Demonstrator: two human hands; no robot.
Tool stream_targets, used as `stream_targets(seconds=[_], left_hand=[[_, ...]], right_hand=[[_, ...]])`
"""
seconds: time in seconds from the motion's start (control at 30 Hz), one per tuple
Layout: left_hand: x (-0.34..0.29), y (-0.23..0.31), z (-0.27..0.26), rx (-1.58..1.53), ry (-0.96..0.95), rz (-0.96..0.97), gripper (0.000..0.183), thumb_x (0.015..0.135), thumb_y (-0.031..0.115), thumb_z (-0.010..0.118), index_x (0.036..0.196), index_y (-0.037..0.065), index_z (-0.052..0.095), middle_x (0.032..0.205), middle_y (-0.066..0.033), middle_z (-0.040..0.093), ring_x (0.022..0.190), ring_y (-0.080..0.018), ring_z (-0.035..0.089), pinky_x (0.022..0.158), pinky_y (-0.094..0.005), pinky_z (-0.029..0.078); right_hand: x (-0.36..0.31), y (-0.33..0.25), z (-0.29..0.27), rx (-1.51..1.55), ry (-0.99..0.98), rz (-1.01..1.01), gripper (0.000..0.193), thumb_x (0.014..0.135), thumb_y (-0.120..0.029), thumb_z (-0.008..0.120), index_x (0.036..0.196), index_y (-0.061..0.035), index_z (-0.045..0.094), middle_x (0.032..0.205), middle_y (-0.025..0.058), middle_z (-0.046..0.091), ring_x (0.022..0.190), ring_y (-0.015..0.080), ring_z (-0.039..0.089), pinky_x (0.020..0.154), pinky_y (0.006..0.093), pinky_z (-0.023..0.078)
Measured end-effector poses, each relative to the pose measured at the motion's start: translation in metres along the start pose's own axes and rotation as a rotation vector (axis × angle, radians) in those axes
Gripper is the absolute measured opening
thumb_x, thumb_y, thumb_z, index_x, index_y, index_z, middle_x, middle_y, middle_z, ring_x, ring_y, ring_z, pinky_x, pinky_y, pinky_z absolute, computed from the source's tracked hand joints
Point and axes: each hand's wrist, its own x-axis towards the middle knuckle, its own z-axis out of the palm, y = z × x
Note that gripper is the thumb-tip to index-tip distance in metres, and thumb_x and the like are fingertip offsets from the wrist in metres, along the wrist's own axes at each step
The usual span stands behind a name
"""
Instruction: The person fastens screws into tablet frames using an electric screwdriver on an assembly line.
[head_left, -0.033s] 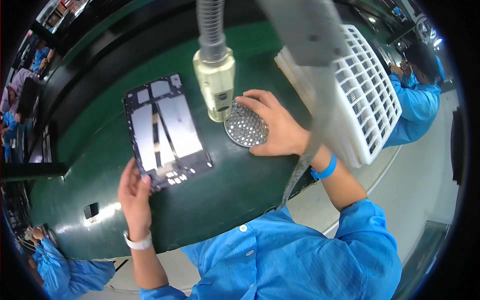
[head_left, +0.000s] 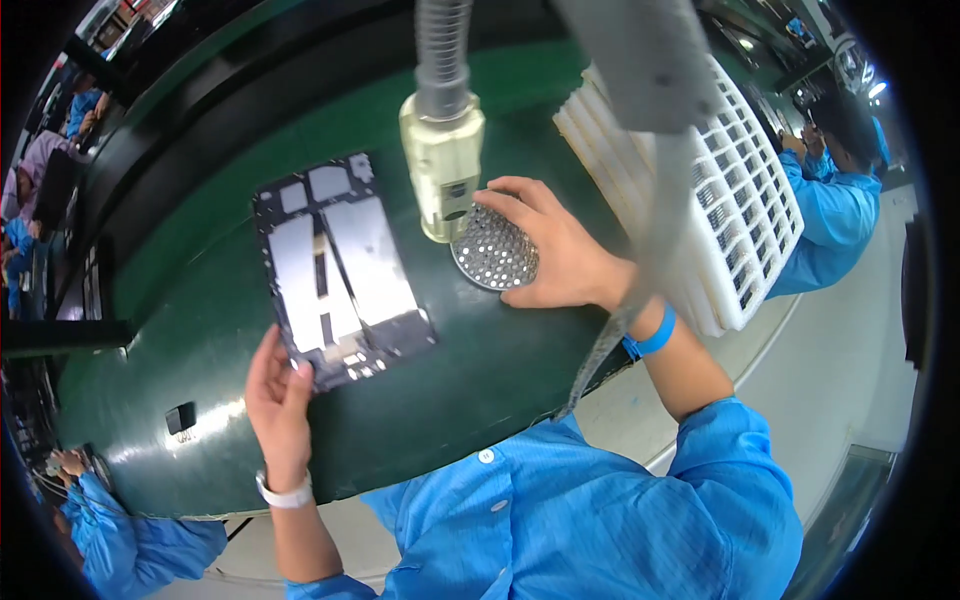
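My left hand point(head_left: 280, 400) pinches the near-left corner of a dark tablet housing point(head_left: 375, 260), thumb on top. Its inside faces up, with silvery panels and a dark ribbon cable down the middle. To its right, my right hand point(head_left: 560, 250) grips the rim of a round metal dish point(head_left: 495, 250) covered with small shiny dots or holes. The dish's right edge is hidden by that hand. A pale yellow, translucent tool head point(head_left: 442, 165) hangs on a grey ribbed hose between the two, close to the dish's left edge.
Stacked white grid trays point(head_left: 735, 190) stand at the right. A blurred grey arm with a strap point(head_left: 665, 200) crosses in front of them. A small black block point(head_left: 181, 418) lies on the green table point(head_left: 400, 410) at the left. People in blue work on both sides.
The tablet housing and my left hand have shifted slightly right and nearer to me. The hanging tool head has moved a little to the right. My right hand stays on the dish.
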Motion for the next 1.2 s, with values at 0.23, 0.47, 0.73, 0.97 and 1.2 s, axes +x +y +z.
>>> stream_targets(seconds=[0.23,0.47,0.73,0.97,1.2], left_hand=[[-0.046,0.002,0.022,0.196,-0.035,0.012,0.058,0.089,-0.001,0.068,0.142,-0.006,0.045,0.108,-0.0096,0.062,0.087,-0.0102,0.059,0.075,-0.0224,0.050],[-0.035,-0.010,0.021,0.705,-0.002,0.358,0.046,0.079,0.002,0.077,0.123,-0.004,0.063,0.084,-0.0046,0.054,0.061,-0.0095,0.045,0.052,-0.0217,0.036],[-0.033,-0.013,0.018,0.563,0.052,0.306,0.036,0.077,0.000,0.077,0.111,-0.006,0.066,0.080,-0.0094,0.058,0.062,-0.0148,0.051,0.051,-0.0251,0.040],[-0.030,-0.016,0.019,0.533,0.077,0.297,0.032,0.079,-0.002,0.075,0.110,-0.005,0.067,0.081,-0.0089,0.060,0.061,-0.0127,0.052,0.050,-0.0231,0.040],[-0.030,-0.015,0.019,0.525,0.070,0.291,0.031,0.079,-0.003,0.074,0.109,-0.005,0.067,0.084,-0.0090,0.061,0.062,-0.0121,0.053,0.050,-0.0220,0.040]], right_hand=[[0.032,-0.019,-0.019,0.372,0.011,0.124,0.112,0.072,-0.028,0.088,0.156,-0.0014,0.018,0.149,0.0253,0.039,0.144,0.0349,0.034,0.119,0.0441,0.025],[0.063,-0.053,0.009,0.715,0.042,0.018,0.043,0.080,-0.007,0.078,0.118,-0.0011,0.060,0.105,0.0068,0.066,0.114,0.0204,0.059,0.098,0.0354,0.048],[0.059,-0.063,0.010,0.641,0.525,-0.166,0.056,0.071,0.006,0.053,0.126,0.0103,0.048,0.089,0.0141,0.063,0.091,0.0276,0.063,0.094,0.0445,0.049],[0.047,-0.043,0.025,0.929,0.534,-0.143,0.060,0.075,0.001,0.054,0.133,0.0112,0.044,0.071,0.0064,0.055,0.062,0.0148,0.050,0.055,0.0286,0.040],[0.052,-0.034,0.036,0.955,0.571,0.061,0.031,0.085,-0.009,0.056,0.110,0.0102,0.058,0.064,0.0056,0.051,0.054,0.0141,0.047,0.054,0.0305,0.041]])
